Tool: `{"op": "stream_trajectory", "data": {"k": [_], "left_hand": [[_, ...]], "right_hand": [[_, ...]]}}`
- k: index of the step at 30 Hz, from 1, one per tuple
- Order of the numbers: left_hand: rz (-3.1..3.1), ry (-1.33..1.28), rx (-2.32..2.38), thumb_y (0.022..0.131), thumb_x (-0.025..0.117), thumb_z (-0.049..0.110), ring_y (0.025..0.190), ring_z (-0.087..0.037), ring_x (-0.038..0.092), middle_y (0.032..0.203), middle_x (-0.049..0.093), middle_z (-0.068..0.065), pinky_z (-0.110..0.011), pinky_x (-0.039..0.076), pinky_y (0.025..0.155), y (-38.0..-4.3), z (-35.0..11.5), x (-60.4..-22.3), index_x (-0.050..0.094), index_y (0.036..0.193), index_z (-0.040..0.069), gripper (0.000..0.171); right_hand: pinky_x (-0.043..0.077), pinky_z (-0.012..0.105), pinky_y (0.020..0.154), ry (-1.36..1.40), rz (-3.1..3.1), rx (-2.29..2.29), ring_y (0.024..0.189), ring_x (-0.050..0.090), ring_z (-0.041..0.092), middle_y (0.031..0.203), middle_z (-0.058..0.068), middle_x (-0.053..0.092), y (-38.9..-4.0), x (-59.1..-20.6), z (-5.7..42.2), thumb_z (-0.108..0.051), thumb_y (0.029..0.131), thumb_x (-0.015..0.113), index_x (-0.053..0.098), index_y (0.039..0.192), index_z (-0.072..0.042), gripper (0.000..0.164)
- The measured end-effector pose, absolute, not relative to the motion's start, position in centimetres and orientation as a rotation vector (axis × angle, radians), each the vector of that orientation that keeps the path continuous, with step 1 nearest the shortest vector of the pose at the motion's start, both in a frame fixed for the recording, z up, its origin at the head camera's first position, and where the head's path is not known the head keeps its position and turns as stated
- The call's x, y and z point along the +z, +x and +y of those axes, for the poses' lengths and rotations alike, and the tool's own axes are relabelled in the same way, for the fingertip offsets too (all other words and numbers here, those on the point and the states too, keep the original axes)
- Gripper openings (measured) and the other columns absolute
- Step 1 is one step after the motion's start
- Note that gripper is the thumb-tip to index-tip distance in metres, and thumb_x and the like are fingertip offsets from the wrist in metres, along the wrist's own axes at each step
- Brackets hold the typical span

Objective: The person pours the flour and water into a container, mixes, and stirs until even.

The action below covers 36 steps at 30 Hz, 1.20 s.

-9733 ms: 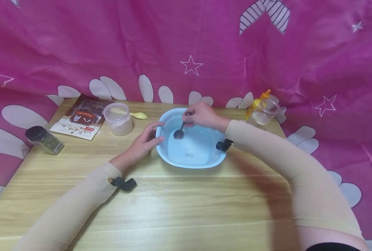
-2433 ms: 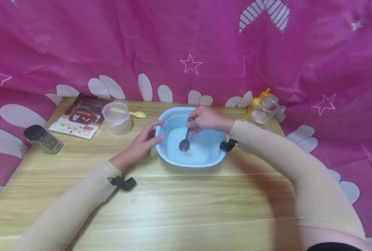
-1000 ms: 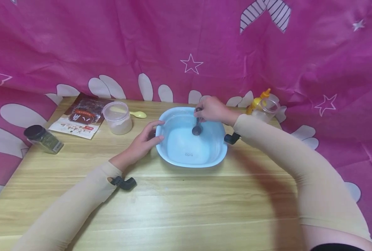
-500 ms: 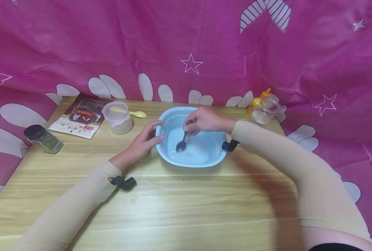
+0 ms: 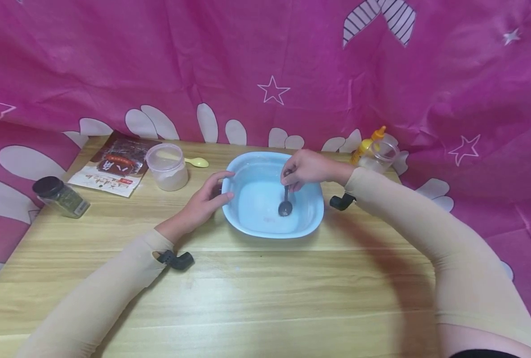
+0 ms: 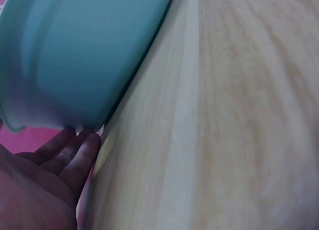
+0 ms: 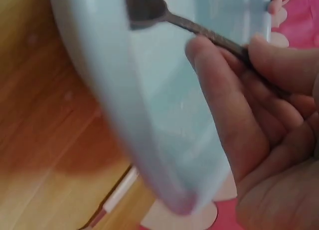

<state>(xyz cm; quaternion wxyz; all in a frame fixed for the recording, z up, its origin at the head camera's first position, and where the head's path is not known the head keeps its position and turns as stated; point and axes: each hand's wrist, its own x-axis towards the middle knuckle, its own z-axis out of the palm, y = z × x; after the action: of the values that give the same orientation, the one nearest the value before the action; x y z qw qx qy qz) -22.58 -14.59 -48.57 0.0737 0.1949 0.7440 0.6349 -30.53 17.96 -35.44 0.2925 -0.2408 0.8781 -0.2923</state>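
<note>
A light blue basin (image 5: 247, 229) stands on the wooden table and seems to contain clear liquid. At its left side my left hand (image 5: 199, 205) grips the rim; in the left wrist view several fingertips (image 6: 87, 142) press against the outer wall. My right hand (image 5: 307, 170), above the basin's far right part, pinches the handle of a dark spoon (image 5: 285, 208) between thumb and fingers. The spoon's bowl points down inside the basin, right of centre. In the right wrist view the spoon (image 7: 197, 28) lies across the fingers, its handle end hidden in the hand.
Left of the basin are a clear tub (image 5: 168, 174) of white powder, a yellow spoon (image 5: 199, 162), a brown-and-white packet (image 5: 113, 164) and a black-capped jar (image 5: 63, 197) lying tilted. At the back right stand a yellow squeeze bottle (image 5: 367, 145) and a clear cup (image 5: 383, 151).
The right hand has kept moving the spoon about inside the basin; over the last half second it went from the left part to the right. The left hand has stayed at the rim.
</note>
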Motion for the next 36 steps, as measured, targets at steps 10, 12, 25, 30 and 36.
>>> {"op": "stream_trajectory", "data": {"k": [10, 12, 25, 30, 36], "left_hand": [[2.221, 0.586, 1.923, 0.112, 0.064, 0.017, 0.143, -0.044, 0.058, 0.156, 0.057, -0.028, -0.061, 0.047, 0.118, -22.4, -14.4, -48.6, 0.044, 0.166, 0.016, 0.057], [2.215, 0.588, 1.927, 0.112, 0.064, 0.017, 0.145, -0.044, 0.057, 0.157, 0.056, -0.028, -0.06, 0.047, 0.118, -22.4, -14.4, -48.7, 0.043, 0.166, 0.016, 0.057], [2.238, 0.591, 1.904, 0.113, 0.064, 0.02, 0.144, -0.044, 0.057, 0.157, 0.057, -0.026, -0.063, 0.044, 0.121, -22.8, -14.7, -48.6, 0.044, 0.166, 0.019, 0.057], [2.227, 0.593, 1.905, 0.113, 0.064, 0.021, 0.146, -0.044, 0.056, 0.158, 0.056, -0.025, -0.063, 0.043, 0.121, -22.8, -14.8, -48.7, 0.043, 0.166, 0.019, 0.057], [2.217, 0.584, 1.918, 0.113, 0.064, 0.02, 0.147, -0.044, 0.055, 0.16, 0.054, -0.026, -0.064, 0.044, 0.12, -22.7, -14.6, -48.8, 0.043, 0.166, 0.019, 0.057]], "right_hand": [[0.068, 0.038, 0.087, -0.667, 2.242, -0.946, 0.097, 0.083, 0.031, 0.098, 0.013, 0.082, -29.3, -36.4, 14.4, -0.01, 0.105, 0.078, 0.081, 0.111, 0.003, 0.015], [0.068, 0.036, 0.085, -0.645, 2.33, -0.985, 0.097, 0.083, 0.03, 0.099, 0.012, 0.082, -29.7, -36.6, 13.9, -0.01, 0.105, 0.079, 0.082, 0.113, 0.003, 0.015], [0.06, 0.032, 0.076, -0.646, 2.77, -0.593, 0.078, 0.078, 0.016, 0.086, 0.005, 0.08, -30.8, -35.2, 16.1, -0.015, 0.106, 0.076, 0.086, 0.106, -0.003, 0.016], [0.067, 0.031, 0.077, -0.656, 2.502, -0.646, 0.079, 0.082, 0.019, 0.089, 0.008, 0.08, -30.3, -35.2, 15.7, -0.011, 0.105, 0.077, 0.083, 0.111, 0.004, 0.017], [0.068, 0.034, 0.083, -0.623, 2.337, -0.91, 0.088, 0.084, 0.023, 0.097, 0.012, 0.082, -29.8, -36.2, 14.9, -0.008, 0.105, 0.078, 0.08, 0.115, 0.008, 0.02]]}}
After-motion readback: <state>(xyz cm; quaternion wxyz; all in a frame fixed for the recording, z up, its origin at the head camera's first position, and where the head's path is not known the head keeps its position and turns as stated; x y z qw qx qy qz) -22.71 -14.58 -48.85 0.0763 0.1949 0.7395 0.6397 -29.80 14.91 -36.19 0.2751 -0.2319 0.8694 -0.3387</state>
